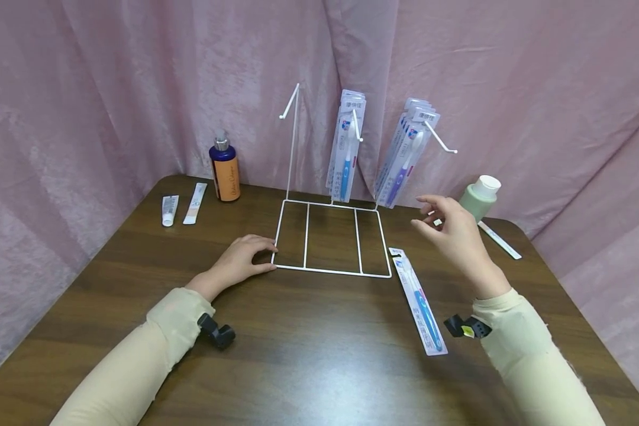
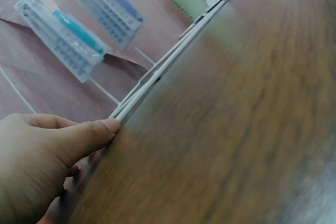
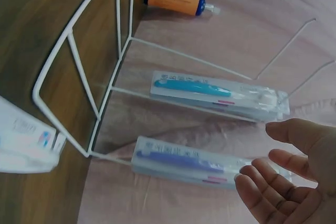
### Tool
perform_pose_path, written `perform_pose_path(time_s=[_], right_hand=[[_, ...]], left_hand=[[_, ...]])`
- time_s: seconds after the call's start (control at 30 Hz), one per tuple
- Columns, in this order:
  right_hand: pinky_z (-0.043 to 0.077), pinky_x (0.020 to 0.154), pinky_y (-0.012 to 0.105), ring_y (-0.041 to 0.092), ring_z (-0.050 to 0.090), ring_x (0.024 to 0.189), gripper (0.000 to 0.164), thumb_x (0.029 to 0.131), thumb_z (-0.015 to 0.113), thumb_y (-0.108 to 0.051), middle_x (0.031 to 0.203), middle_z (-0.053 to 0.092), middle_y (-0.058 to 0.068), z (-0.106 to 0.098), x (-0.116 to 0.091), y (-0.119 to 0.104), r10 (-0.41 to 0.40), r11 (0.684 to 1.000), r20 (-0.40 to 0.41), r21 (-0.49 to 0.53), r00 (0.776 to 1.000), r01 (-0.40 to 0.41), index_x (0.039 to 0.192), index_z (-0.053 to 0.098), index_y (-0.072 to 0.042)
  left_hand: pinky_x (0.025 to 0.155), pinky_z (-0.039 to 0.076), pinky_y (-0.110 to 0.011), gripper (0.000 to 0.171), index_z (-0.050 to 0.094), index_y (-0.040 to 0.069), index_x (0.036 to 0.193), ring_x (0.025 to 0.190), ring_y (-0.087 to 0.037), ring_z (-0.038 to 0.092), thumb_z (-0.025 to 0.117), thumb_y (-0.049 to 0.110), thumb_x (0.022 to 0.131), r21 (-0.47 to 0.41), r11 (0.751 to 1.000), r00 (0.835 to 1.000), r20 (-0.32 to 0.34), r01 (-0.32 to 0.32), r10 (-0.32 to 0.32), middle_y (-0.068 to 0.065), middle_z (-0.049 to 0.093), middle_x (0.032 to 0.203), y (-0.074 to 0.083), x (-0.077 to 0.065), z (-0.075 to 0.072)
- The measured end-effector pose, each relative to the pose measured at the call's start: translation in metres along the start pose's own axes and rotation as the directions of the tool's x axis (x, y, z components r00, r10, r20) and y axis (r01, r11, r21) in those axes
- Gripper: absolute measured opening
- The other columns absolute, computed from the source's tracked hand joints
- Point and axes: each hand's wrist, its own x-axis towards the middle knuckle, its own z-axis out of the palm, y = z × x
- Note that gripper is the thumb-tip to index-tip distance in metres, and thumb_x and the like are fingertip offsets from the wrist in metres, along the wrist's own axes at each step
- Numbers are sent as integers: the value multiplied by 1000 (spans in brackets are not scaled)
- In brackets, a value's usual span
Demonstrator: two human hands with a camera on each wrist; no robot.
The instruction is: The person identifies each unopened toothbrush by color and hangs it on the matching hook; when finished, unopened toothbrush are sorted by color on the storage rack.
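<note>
A white wire display rack (image 1: 332,271) with upright hooks stands on the table. My left hand (image 1: 241,258) grips its front left corner, the thumb on the wire at the bend. Packaged blue toothbrushes (image 1: 346,154) hang from the middle hook, and packaged purple toothbrushes (image 1: 404,160) from the right hook. The left hook (image 1: 289,103) bears nothing. My right hand (image 1: 449,236) hovers right of the purple packs, fingers loosely bent and holding nothing. Below it, a single packaged blue toothbrush (image 1: 419,305) lies on the table next to the rack's right front corner.
A blue and orange pump bottle (image 1: 226,171) stands at the back left, beside a small white tube (image 1: 169,210) and a slim white packet (image 1: 194,203). A green bottle with a white cap (image 1: 479,198) and a narrow white strip (image 1: 500,240) are behind my right hand. Pink curtain (image 1: 138,89) borders the table.
</note>
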Motion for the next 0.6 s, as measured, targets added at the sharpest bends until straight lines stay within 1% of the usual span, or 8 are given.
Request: perform_pose_path(time_s=[0.03,0.17,0.27,0.33,0.4,0.47,0.5,0.6], right_hand=[[43,67,10,27,67,83,39,84,71,-9,97,65,14,-3,-4,1,-2,1000,0,-7,1000,2,122,61,-3],[47,65,14,27,67,81,41,83,73,-9,95,66,13,-13,-20,7,-17,998,-3,-54,1000,17,121,61,-3],[48,65,14,26,67,80,42,82,74,-7,94,65,14,-20,-33,12,-26,998,2,-56,1000,26,121,61,-2],[48,65,11,19,66,77,43,81,75,-7,93,65,14,-23,-41,16,-23,998,9,-53,1000,23,121,61,-2],[48,65,10,10,64,76,44,80,76,-6,93,65,14,-26,-50,20,-14,998,15,-54,1000,15,121,60,-1],[50,65,13,4,62,76,44,80,76,-7,93,66,13,-28,-58,24,-3,998,19,-63,1000,5,121,61,-2],[51,65,15,2,62,76,44,80,76,-8,94,67,13,-28,-62,26,4,998,21,-68,1000,-3,121,61,-2],[53,66,17,5,62,77,44,81,76,-10,95,67,13,-28,-73,32,27,997,32,-80,999,-24,122,61,-4]], left_hand=[[109,34,-54,41,67,12,117,128,-31,50,74,36,84,-1,1000,1000,1,1,-1,-9,59,135,0,0,0],[109,34,-55,41,67,12,116,127,-32,50,74,35,83,-6,1000,1000,-3,-2,2,-10,60,134,1,-1,0],[108,35,-55,40,68,12,116,127,-32,51,74,35,83,-9,1000,1000,-8,-6,6,-10,60,134,0,-1,1],[107,35,-56,40,68,12,116,126,-32,51,74,34,84,-7,1000,1000,-8,-9,9,-10,60,134,0,-1,3],[107,35,-56,39,68,12,116,126,-32,51,74,34,84,-9,1000,1000,-7,-11,11,-10,60,133,-1,-1,3],[107,35,-57,39,68,12,116,126,-32,50,74,34,84,-12,1000,1000,-7,-9,9,-10,60,133,-1,-1,4],[108,34,-57,39,68,12,116,127,-32,50,74,34,84,-13,1000,1000,-5,-6,6,-10,60,134,-1,-1,4],[108,34,-56,39,68,12,116,127,-32,50,74,35,84,-13,1000,1000,-2,-1,1,-10,60,134,-1,0,2]])
